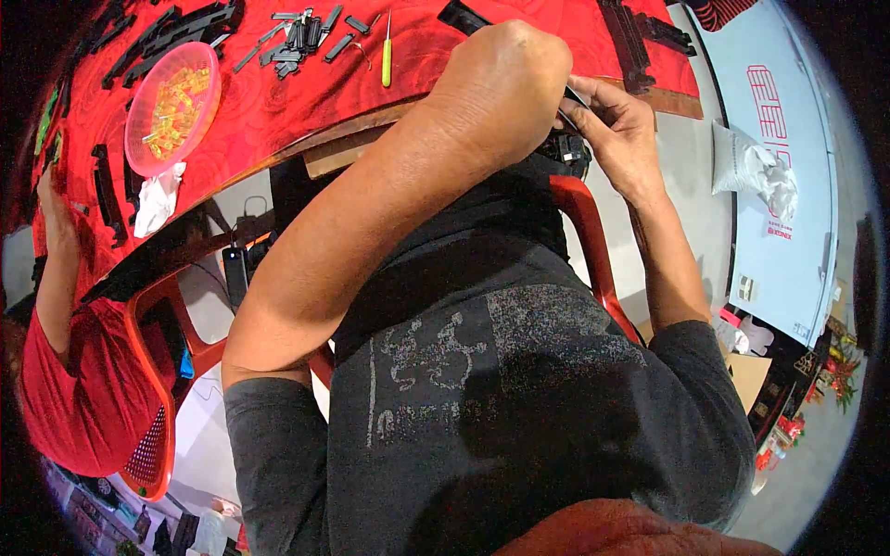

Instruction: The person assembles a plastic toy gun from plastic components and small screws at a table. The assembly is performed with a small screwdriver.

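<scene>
My left hand (508, 85) is closed, its knuckles up, over the table's front edge. A dark, narrow strip (461, 16) shows beyond its far left side. Another bit of dark edge appears between my two hands; whether it is the same piece is hidden. With thumb and fingers pinched on that edge, my right hand (623, 130) sits just to the right of the left one. The left fingers are mostly out of sight behind the back of the hand. A yellow-green handled screwdriver (387, 63) lies on the red cloth left of my hands.
A pink basket (215, 83) of small yellow-orange pieces stands on the red-covered table (269, 111). Small dark parts (301, 37) and long black strips (630, 46) lie around. A person in red (93, 380) sits at left. A pale blue box (788, 111) is at right.
</scene>
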`<state>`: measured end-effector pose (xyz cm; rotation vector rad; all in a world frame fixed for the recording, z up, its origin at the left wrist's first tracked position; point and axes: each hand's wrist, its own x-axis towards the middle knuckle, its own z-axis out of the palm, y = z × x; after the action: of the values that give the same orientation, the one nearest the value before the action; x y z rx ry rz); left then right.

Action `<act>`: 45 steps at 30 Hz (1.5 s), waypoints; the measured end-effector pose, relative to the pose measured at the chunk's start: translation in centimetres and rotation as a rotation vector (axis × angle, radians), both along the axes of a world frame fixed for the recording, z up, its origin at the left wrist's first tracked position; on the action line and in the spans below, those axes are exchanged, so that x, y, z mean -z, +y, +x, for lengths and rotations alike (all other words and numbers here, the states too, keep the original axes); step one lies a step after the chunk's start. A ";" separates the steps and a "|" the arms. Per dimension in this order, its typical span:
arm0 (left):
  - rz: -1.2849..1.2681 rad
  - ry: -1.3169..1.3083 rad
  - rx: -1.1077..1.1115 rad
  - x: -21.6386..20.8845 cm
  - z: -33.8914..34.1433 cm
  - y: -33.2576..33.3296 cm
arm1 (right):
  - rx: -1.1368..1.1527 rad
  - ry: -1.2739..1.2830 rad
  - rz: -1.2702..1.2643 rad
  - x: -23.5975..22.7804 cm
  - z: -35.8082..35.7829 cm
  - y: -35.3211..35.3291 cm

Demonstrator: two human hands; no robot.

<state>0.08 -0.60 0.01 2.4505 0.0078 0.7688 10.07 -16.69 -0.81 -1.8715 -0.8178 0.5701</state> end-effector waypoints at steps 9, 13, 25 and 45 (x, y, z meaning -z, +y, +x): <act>-0.151 -0.062 -0.127 0.7 0.6 -0.5 | 0.034 -0.007 0.035 0.0 0.1 0.2; -0.148 -0.025 -0.177 0.7 0.5 -0.5 | 0.053 0.007 0.070 0.4 -0.2 0.3; -0.216 -0.055 -0.192 1.4 1.4 0.2 | 0.113 -0.013 0.063 0.7 -0.4 0.6; -0.148 0.074 -0.318 0.3 0.7 -0.3 | 0.160 -0.107 0.093 2.3 -0.1 0.9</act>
<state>0.75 -0.93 -0.32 2.3618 0.4758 0.7789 9.96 -15.79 -3.10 -1.8735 -0.7428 0.3289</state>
